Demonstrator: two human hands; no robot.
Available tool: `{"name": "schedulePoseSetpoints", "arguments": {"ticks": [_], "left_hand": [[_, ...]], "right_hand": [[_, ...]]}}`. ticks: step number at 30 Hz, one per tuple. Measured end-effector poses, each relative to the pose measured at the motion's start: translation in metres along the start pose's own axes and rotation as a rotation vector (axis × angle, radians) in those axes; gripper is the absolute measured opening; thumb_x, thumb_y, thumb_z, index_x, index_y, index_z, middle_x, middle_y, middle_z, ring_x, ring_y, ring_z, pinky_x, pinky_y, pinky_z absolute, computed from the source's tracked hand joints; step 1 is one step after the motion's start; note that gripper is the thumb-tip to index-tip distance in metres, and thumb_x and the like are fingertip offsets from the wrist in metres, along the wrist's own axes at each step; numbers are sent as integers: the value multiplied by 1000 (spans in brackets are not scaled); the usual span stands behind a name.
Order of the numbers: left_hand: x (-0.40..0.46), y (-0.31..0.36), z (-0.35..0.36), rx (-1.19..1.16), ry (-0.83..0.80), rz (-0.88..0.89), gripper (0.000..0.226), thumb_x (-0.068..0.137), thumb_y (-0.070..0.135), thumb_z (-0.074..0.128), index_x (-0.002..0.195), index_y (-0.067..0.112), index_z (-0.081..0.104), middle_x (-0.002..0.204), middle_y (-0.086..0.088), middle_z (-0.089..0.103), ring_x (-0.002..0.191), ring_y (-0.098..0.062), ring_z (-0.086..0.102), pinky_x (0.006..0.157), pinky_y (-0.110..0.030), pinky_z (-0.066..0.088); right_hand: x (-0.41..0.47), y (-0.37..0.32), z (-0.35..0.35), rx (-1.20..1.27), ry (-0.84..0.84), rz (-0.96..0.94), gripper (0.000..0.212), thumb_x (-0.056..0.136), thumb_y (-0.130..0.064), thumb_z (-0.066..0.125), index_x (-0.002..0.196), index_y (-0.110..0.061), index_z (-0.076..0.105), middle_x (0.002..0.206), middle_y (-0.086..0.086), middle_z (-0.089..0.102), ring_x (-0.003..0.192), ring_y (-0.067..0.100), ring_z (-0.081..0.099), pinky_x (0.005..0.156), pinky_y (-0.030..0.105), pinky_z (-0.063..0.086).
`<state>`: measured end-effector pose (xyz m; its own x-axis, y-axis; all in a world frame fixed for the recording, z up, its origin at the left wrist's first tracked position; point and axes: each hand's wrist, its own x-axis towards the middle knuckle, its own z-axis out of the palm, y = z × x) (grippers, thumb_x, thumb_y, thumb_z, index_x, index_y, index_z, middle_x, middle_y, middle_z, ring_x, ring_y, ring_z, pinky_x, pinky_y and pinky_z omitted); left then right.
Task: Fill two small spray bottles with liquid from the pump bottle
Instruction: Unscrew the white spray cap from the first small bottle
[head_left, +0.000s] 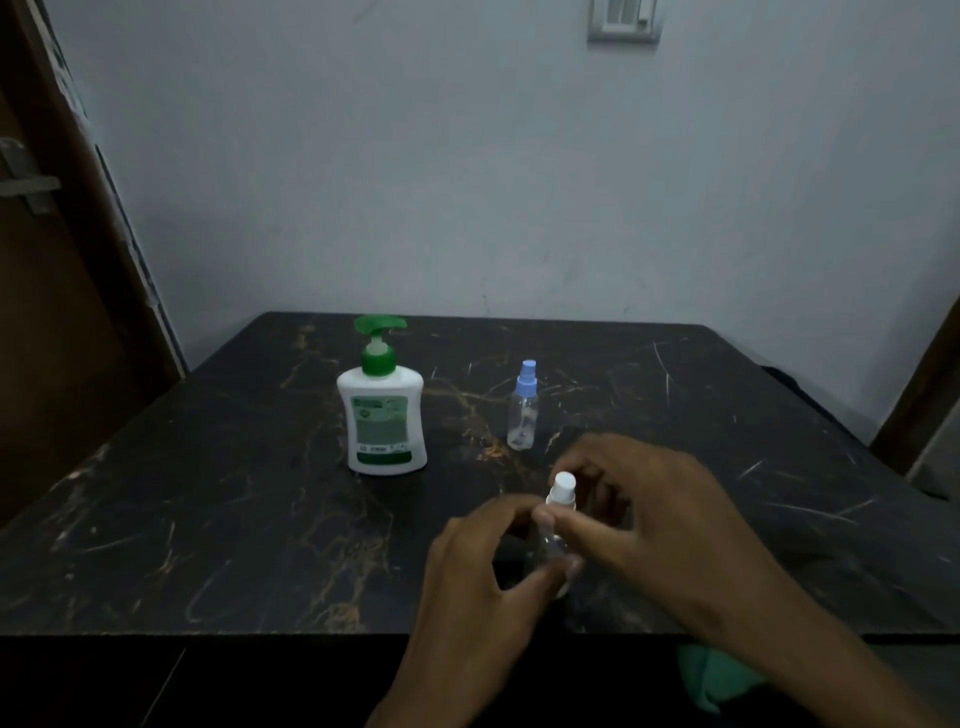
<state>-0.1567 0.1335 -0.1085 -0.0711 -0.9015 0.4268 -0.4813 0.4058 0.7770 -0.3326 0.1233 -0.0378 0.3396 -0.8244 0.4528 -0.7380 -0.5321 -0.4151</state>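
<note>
A: Location of the white-capped spray bottle (560, 512)?
B: Near counter (208, 493) edge, upright. Left hand (480, 566) grips its body; right hand (649, 512) pinches its neck.
A: The others?
B: Pump bottle (383, 410) and blue-capped spray bottle (523, 408) stand behind, apart.

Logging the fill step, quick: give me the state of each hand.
Left hand: fingers curled round the body of the white-capped spray bottle.
Right hand: fingers pinch that bottle near its neck.
</note>
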Motion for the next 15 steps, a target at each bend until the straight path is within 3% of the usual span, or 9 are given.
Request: {"name": "schedulePoseSetpoints", "arguments": {"ticks": [2,5,7,9,13,15], "left_hand": [[-2,-2,0,-14,-6,0,33,80,36,79,111,44,70,110,29,72,107,-6,69,95,-34,50],[-4,-3,1,-27,-12,-25,31,82,30,82,109,41,71,108,28,73,107,-6,68,92,-16,43],[-4,-5,2,-32,-14,-36,30,82,30,83,106,42,71,107,27,73,107,-6,68,93,-21,46],[-4,-6,3,-38,-13,-47,29,81,32,83,106,42,70,107,26,73,106,-7,68,93,-32,51],[-3,-8,3,-60,-24,-49,29,83,37,81,109,43,70,108,25,73,106,-9,67,91,-37,54],[-3,-10,2,-63,-24,-36,26,83,40,79,107,41,70,106,22,73,105,-9,67,89,-37,54]], "right_hand": [[4,-3,-2,-97,-35,-10,25,83,-60,68,84,-37,60,74,-20,62,75,-2,61,59,15,43],[8,-8,-5,-200,-73,-3,31,81,-64,61,81,-33,59,64,-17,58,66,0,59,57,18,42],[12,-12,-9,-219,-100,6,30,81,-61,63,81,-31,61,63,-15,59,66,2,59,57,18,39],[15,-16,-12,-211,-133,-2,26,84,-54,69,80,-30,62,65,-14,60,67,3,59,57,17,37],[23,-21,-19,-210,-240,-44,12,85,-33,77,82,-34,66,76,-18,66,78,-1,62,60,16,41],[28,-20,-28,-162,-348,-73,25,84,-12,74,85,-37,70,90,-21,69,86,-4,64,72,21,50]]}}
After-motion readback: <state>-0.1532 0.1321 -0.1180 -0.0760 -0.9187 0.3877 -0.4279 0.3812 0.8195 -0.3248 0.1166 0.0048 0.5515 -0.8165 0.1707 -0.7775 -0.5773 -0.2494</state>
